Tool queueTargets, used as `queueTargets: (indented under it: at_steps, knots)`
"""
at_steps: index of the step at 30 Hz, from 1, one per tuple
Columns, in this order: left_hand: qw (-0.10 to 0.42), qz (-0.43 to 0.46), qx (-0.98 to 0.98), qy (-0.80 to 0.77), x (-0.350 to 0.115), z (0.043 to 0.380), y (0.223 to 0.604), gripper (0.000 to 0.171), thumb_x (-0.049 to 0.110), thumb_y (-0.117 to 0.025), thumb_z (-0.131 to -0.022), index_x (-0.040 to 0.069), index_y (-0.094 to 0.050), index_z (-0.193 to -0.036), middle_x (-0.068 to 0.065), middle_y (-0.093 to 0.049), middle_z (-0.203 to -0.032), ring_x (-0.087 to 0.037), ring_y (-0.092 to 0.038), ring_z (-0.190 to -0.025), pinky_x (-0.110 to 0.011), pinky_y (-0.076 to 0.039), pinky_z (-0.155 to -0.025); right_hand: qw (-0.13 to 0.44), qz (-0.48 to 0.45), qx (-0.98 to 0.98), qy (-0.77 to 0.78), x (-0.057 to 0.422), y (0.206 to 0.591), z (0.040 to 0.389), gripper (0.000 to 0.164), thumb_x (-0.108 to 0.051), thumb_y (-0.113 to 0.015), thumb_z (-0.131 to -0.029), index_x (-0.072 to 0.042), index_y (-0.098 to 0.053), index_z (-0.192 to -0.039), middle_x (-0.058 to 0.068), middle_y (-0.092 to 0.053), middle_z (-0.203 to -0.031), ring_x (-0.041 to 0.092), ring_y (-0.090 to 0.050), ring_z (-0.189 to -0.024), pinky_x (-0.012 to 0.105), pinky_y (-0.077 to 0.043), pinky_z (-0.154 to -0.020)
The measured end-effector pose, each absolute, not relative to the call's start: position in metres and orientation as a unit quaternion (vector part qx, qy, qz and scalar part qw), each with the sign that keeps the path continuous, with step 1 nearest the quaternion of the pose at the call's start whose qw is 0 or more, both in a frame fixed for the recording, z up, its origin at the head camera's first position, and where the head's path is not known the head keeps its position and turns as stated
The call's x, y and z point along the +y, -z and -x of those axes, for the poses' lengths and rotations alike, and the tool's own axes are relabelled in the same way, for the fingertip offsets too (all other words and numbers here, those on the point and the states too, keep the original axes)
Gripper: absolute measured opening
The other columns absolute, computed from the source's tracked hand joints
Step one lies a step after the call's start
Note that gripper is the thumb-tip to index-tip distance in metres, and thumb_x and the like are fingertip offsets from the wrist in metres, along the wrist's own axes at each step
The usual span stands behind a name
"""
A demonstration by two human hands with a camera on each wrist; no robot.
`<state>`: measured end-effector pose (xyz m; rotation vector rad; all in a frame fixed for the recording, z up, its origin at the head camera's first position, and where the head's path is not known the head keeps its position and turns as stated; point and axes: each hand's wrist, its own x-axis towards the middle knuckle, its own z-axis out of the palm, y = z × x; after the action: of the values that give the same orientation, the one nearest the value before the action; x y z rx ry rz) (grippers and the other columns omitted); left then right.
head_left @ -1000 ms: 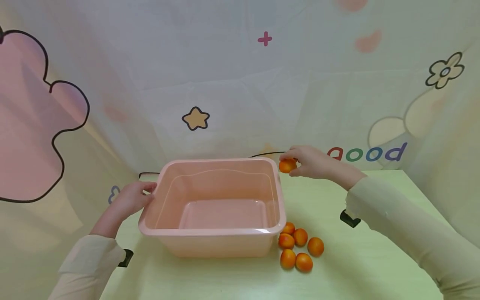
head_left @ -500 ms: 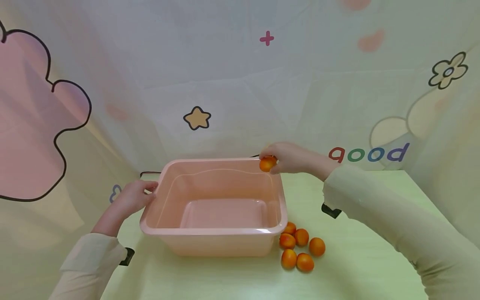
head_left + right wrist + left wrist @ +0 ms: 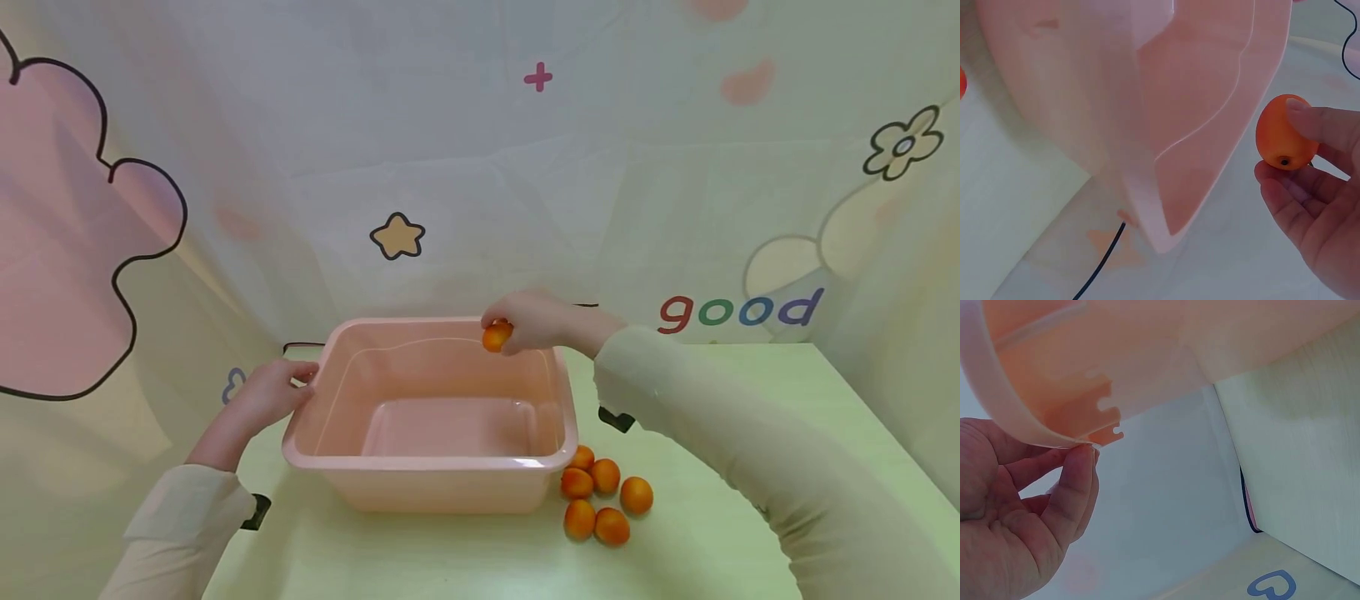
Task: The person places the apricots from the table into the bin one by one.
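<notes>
Left hand (image 3: 262,396) gripping tub (image 3: 427,483), right hand (image 3: 536,321) pinching orange fruit (image 3: 496,338), partly covered

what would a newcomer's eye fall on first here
Probably the large pink basin on the pale green table, held at its left side by the left grip. Then an orange fruit pinched in the right grip near the basin's far side, and six more fruits clustered on the table by the basin's near right corner.
</notes>
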<state>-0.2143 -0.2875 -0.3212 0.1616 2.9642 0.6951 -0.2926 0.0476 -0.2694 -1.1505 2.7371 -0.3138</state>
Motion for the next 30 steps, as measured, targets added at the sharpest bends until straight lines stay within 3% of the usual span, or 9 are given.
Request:
queueTargets:
  at_steps: [11,22,30]
  knots:
    - [0.055,-0.041,0.972,-0.225,-0.287,0.216,0.321,0.042,0.010,-0.048,-0.086,-0.009,-0.045,-0.124,-0.027,-0.055,-0.110,-0.035,-0.055,-0.094,-0.044,-0.048,-0.078,0.165,0.324,0.922,0.133,0.005,0.279,0.295,0.032,-0.007,-0.065,-0.077,-0.011,-0.060,-0.109,0.003,-0.058,-0.104,0.020,-0.049,-0.092,0.028,-0.045,-0.083]
    - [0.050,-0.048,0.972,-0.226,-0.289,0.215,0.319,0.041,0.010,-0.047,-0.086,-0.008,-0.046,-0.123,-0.026,-0.056,-0.109,-0.037,-0.055,-0.096,-0.044,-0.048,-0.077,0.230,0.314,0.900,0.198,-0.009,0.300,0.301,0.023,-0.003,-0.060,-0.078,-0.014,-0.062,-0.098,0.000,-0.057,-0.093,0.020,-0.049,-0.091,0.028,-0.044,-0.078]
    - [0.044,-0.053,0.972,-0.226,-0.290,0.216,0.321,0.041,0.009,-0.046,-0.085,-0.009,-0.047,-0.122,-0.027,-0.057,-0.109,-0.036,-0.056,-0.095,-0.044,-0.048,-0.076,0.220,0.300,0.911,0.180,-0.024,0.322,0.305,0.023,-0.006,-0.068,-0.074,-0.013,-0.065,-0.095,0.000,-0.058,-0.091,0.020,-0.050,-0.087,0.029,-0.045,-0.082]
